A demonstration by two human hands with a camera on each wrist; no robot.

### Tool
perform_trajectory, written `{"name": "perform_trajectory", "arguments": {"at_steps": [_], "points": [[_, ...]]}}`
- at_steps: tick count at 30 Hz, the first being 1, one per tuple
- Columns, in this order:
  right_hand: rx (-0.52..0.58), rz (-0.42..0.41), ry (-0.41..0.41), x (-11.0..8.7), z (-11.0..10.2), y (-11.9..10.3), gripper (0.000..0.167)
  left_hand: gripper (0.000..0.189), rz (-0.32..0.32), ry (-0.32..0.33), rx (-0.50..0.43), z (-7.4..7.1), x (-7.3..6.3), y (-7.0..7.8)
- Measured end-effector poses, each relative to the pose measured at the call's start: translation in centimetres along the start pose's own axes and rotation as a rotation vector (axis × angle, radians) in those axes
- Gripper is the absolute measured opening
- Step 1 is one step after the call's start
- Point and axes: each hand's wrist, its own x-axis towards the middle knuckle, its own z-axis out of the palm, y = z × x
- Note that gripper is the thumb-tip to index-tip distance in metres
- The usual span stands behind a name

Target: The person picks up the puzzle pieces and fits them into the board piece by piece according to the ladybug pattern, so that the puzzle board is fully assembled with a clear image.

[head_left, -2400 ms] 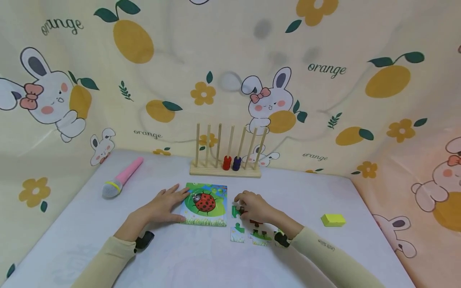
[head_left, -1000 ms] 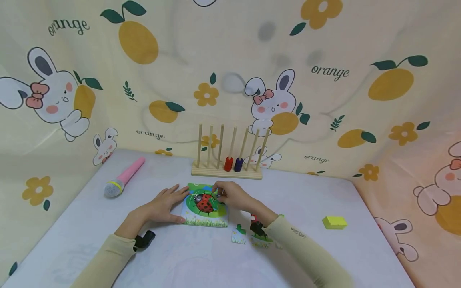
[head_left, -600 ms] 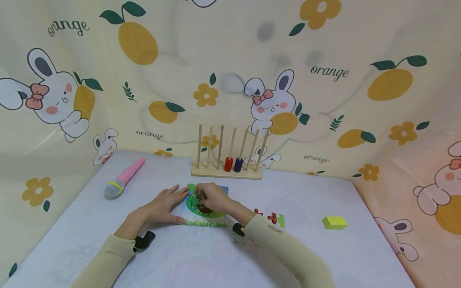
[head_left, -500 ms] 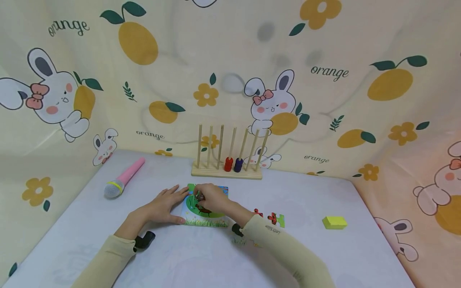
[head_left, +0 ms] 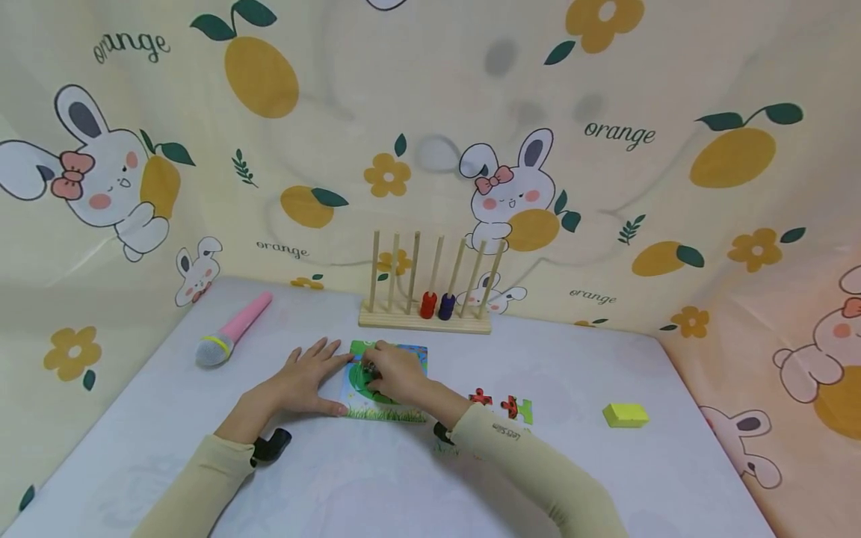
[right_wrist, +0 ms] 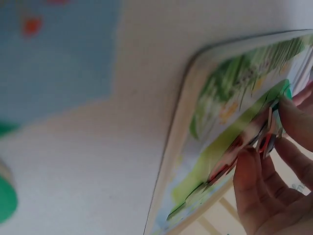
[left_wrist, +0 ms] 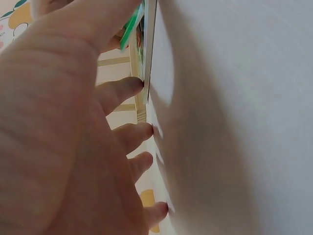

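A square board (head_left: 386,415) with a ladybug picture lies flat on the white table. My left hand (head_left: 303,385) has its fingers spread on the table, with the thumb and a fingertip touching the board's left side. Over the picture, my right hand (head_left: 403,373) pinches a jigsaw puzzle piece (right_wrist: 266,139) between thumb and fingers. The piece is tilted above the board in the right wrist view, and its green part (left_wrist: 129,34) shows in the left wrist view. The right hand hides most of the ladybug.
Loose puzzle pieces (head_left: 518,409) lie right of the board, some beneath the right forearm. Behind stands a wooden peg rack (head_left: 424,323) with red and blue beads. A pink toy microphone (head_left: 232,329) lies left, a yellow block (head_left: 625,415) right.
My right hand has gone from the loose pieces leftward to above the board, carrying a puzzle piece. Over the last half second it has barely moved. My left hand has stayed at the board's edge.
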Motion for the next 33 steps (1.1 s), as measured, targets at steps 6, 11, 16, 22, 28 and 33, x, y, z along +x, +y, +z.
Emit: {"name": "perform_trajectory", "arguments": {"at_steps": [6, 11, 16, 22, 28, 33], "points": [[0.037, -0.005, -0.011, 0.14, 0.17, -0.22, 0.034, 0.102, 0.005, 0.012, -0.002, 0.15, 0.07, -0.17], [0.012, -0.030, 0.004, 0.16, 0.28, -0.33, 0.035, 0.102, 0.000, 0.014, -0.006, 0.20, 0.02, -0.38], [0.015, -0.019, -0.003, 0.17, 0.38, -0.51, 0.036, 0.101, 0.005, 0.016, -0.014, 0.08, -0.12, -0.22], [0.023, -0.011, -0.009, 0.34, 0.29, -0.68, 0.036, 0.101, 0.008, 0.023, -0.013, 0.20, 0.02, -0.28], [0.011, 0.008, -0.017, 0.47, 0.35, -0.64, 0.037, 0.101, 0.019, 0.034, -0.012, 0.26, 0.08, -0.37], [0.010, 0.018, -0.013, 0.50, 0.42, -0.72, 0.035, 0.101, 0.009, 0.025, -0.010, 0.27, 0.08, -0.26]]}}
